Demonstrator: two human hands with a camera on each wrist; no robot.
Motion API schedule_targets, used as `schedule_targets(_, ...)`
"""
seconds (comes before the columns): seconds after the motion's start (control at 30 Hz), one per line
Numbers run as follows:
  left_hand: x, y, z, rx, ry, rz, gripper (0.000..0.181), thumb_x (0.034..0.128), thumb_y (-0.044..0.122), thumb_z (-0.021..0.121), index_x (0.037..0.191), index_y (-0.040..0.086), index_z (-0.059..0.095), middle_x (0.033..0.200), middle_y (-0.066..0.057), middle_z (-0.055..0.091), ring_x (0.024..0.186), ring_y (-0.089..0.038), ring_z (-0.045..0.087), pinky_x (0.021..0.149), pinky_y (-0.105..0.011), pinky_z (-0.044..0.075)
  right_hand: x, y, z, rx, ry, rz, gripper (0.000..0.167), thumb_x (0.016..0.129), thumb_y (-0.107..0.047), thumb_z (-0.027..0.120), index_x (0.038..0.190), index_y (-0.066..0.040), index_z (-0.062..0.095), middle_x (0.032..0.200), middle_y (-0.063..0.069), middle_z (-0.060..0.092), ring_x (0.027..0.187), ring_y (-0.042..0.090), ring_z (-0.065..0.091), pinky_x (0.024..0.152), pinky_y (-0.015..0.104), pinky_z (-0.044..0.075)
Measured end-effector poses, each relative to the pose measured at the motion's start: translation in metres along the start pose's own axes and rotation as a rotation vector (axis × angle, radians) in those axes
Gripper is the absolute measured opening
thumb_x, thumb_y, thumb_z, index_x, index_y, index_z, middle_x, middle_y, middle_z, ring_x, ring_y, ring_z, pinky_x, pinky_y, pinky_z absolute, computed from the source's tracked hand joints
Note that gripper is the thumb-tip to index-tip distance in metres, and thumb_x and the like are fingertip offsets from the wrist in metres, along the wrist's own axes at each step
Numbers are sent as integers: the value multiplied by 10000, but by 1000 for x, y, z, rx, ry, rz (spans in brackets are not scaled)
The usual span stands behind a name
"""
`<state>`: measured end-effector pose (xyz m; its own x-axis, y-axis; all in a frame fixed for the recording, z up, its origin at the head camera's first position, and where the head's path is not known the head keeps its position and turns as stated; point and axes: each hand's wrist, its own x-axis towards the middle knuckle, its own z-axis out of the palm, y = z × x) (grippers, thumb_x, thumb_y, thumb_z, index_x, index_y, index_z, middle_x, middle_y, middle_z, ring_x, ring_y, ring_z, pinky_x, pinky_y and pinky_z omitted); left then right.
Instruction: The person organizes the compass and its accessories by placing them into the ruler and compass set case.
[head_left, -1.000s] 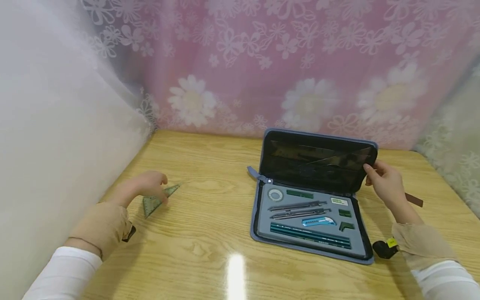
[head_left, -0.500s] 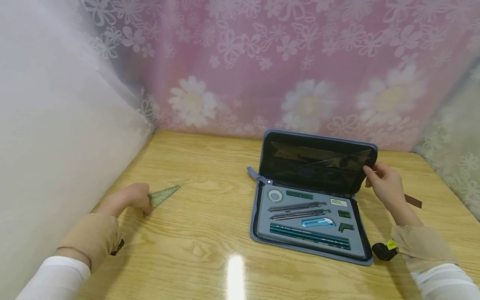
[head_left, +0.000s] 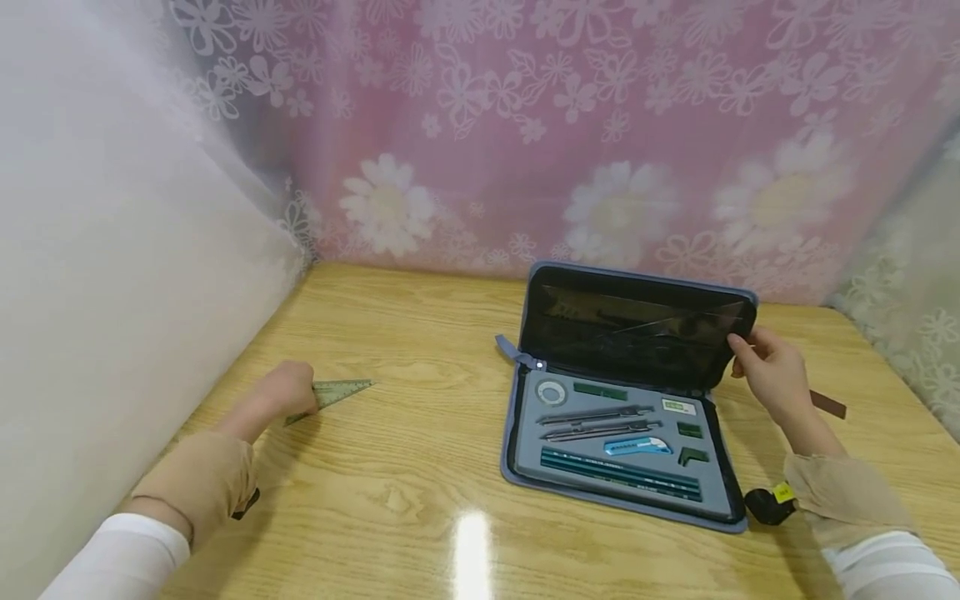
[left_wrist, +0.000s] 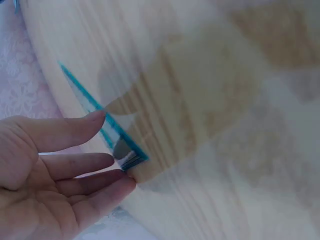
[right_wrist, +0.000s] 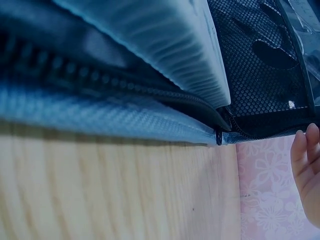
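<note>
At the left of the table, my left hand [head_left: 281,390] pinches a clear greenish set square [head_left: 339,392]. In the left wrist view its edge shows teal, with the thumb on one side and the fingers [left_wrist: 87,162] on the other; it looks tilted, one edge near the table. My right hand [head_left: 776,371] holds the right edge of the raised lid [head_left: 637,321] of a blue zip case [head_left: 622,504], thumb on the inner side. In the right wrist view only some of its fingers [right_wrist: 305,150] show, at the lid's edge.
The case's grey tray [head_left: 525,442] holds pencils [head_left: 618,475], a blue utility knife [head_left: 637,446], two compasses [head_left: 596,429], an eraser [head_left: 678,405], a round white tape-like ring [head_left: 551,392] and small green pieces. A brown strap [head_left: 827,404] lies behind the right wrist. A floral curtain [head_left: 480,150] hangs behind the table.
My left hand has gone from hovering over the set square with loose fingers to gripping it. The set square has turned, its point now aimed right. My right hand and the case stay put.
</note>
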<state>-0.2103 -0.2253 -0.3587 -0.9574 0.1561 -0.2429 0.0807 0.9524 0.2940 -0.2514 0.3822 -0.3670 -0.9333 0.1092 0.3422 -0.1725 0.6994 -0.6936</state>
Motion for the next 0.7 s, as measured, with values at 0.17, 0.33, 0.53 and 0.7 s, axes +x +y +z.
schedule_targets(0.17,-2,3,3,-11,28,-1,200,730,10,709,805,-118,575,727,-104,543,629,-201,465,583,-316,444,1,-1,0,-4,4,-12,323,968,-303,476,927,9,550,570,-10,538,548,31,501,450,256,351)
schedule_targets(0.33,1,5,7,-28,38,26,174,735,29,722,715,-38,563,652,-39,467,569,-149,395,526,-261,382,1,1,1,4,11,-32,301,965,-286,488,946,6,557,576,22,551,539,23,524,462,225,389)
schedule_targets(0.53,7,11,8,-40,33,61,201,735,20,720,648,28,539,592,10,385,512,-103,301,494,-233,303,0,2,3,0,24,-40,289,965,-280,491,947,0,558,602,121,564,541,64,542,453,229,386)
schedule_targets(0.7,11,17,7,-48,19,78,146,721,5,727,767,-76,615,678,-60,519,573,-146,373,522,-250,330,1,2,3,4,20,-21,307,966,-297,482,963,1,555,584,46,549,546,51,534,457,231,386)
